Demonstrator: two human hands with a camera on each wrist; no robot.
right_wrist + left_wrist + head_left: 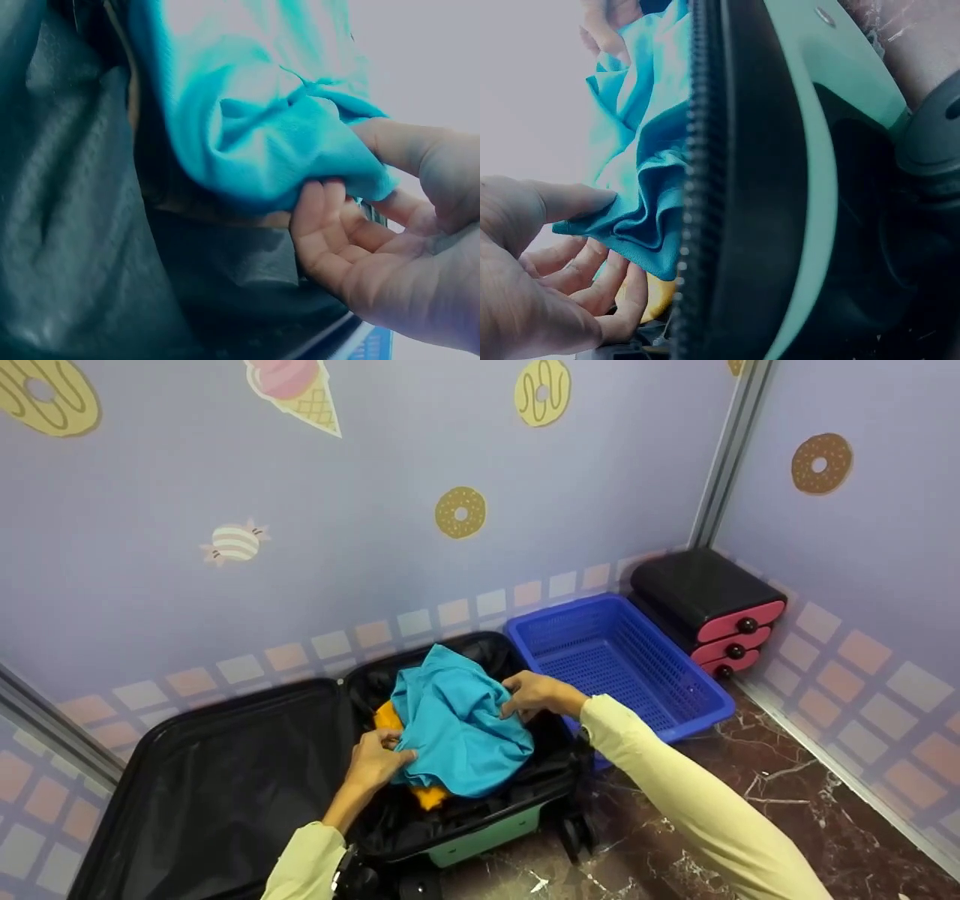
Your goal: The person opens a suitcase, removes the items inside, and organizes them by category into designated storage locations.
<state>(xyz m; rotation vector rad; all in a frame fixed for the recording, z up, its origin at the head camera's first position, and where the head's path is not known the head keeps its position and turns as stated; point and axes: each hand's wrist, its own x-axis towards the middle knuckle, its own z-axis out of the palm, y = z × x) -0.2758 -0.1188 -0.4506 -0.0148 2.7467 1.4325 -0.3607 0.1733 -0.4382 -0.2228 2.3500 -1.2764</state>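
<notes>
**Crumpled turquoise cloth: limp, light, held at two edges**

Location: bunched in the deeper, right-hand half of a spread-out, black-lined suitcase with a mint-green hard shell. Fuzzy-looking yellow-orange fabric shows from under it on the left and near sides.

Grip: left hand pinches the near-left edge, thumb on top, fingers beneath. Right hand pinches the far-right edge, again thumb above, fingers below. Both grips look light.

Handling, judged by eye: thin, soft, little weight. Folds are loose and rounded, so it likely drapes rather than holds a shape. Surface seems smooth, perhaps a bit slick; a bare fingertip hold could let a layer slide. Nothing fragile about it; wrinkling is the main risk.

Best hold: the layered hem at the left hand, where several folds stack, and the opposite edge. Pinch every layer together, keeping fingers off the yellow-orange fabric, which might otherwise drag along.
</notes>
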